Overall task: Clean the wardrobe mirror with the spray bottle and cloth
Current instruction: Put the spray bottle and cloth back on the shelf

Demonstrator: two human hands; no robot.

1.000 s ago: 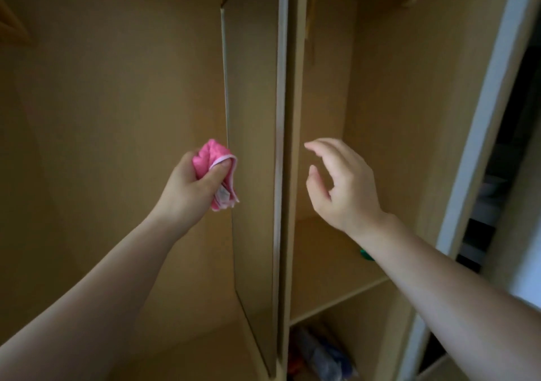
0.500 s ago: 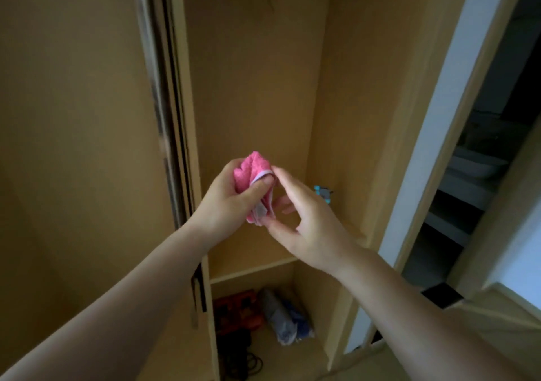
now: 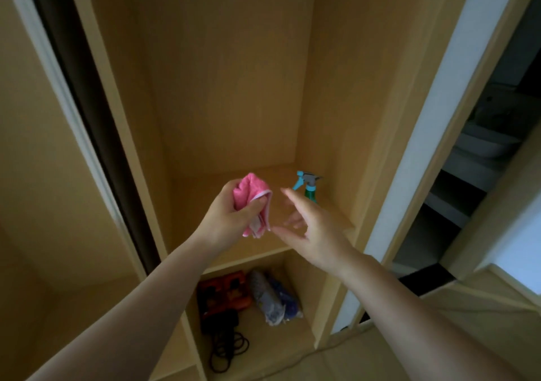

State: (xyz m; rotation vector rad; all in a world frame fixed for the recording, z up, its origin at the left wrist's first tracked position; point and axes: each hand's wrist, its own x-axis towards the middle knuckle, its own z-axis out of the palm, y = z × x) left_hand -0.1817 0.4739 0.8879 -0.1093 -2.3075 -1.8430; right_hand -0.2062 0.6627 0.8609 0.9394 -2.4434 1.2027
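L grip (image 3: pixel 231 213) clenched round pink cloth (image 3: pixel 250 194), held over shelf (image 3: pixel 193 205). R grip (image 3: pixel 316 228) released, fingers spread, thumb tip just beside cloth's lower edge; contact unclear. Bottle (image 3: pixel 308 188) upright at shelf's back-right corner, partly behind R fingers. Compartment below: orange box (image 3: pixel 231 291), bag (image 3: pixel 268 301), black cable (image 3: pixel 227 348).

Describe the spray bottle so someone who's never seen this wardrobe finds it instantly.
In the open light-wood wardrobe, look at the shelf above the clutter. At its right rear stands the green plastic spray bottle with a blue trigger, the only thing resting on that shelf.
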